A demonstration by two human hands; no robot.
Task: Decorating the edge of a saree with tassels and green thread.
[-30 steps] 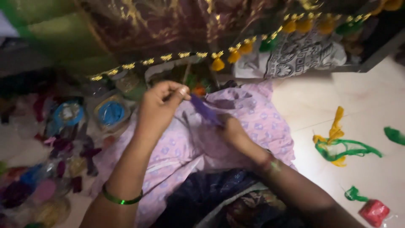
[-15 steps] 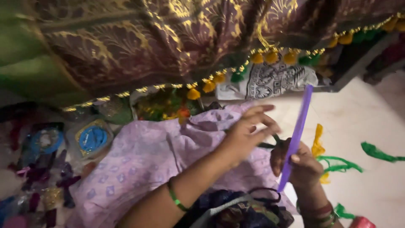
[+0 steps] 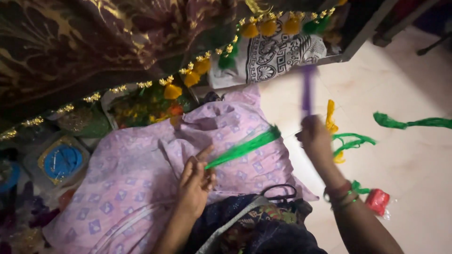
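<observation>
My left hand (image 3: 197, 181) rests on a lilac printed cloth (image 3: 141, 164) spread over my lap and pinches the end of a bright green thread bundle (image 3: 247, 146) that slants up to the right. My right hand (image 3: 316, 138) is raised over the floor, fingers closed on a purple thread strand (image 3: 308, 89) that stands upright and looks blurred by motion. A dark brocade cloth (image 3: 94, 42) edged with yellow and green tassels (image 3: 263, 29) hangs across the top.
Green and yellow thread bundles (image 3: 346, 141) and another green bundle (image 3: 414, 123) lie on the pale floor (image 3: 414, 178). A red spool (image 3: 377, 201) sits near my right wrist. Black scissors (image 3: 278, 192) lie on my lap. Trays with a blue disc (image 3: 62, 162) stand left.
My left hand has dropped from the purple strand to the lilac cloth and now holds a green bundle. My right hand still holds the purple strand upright. The view shifted left.
</observation>
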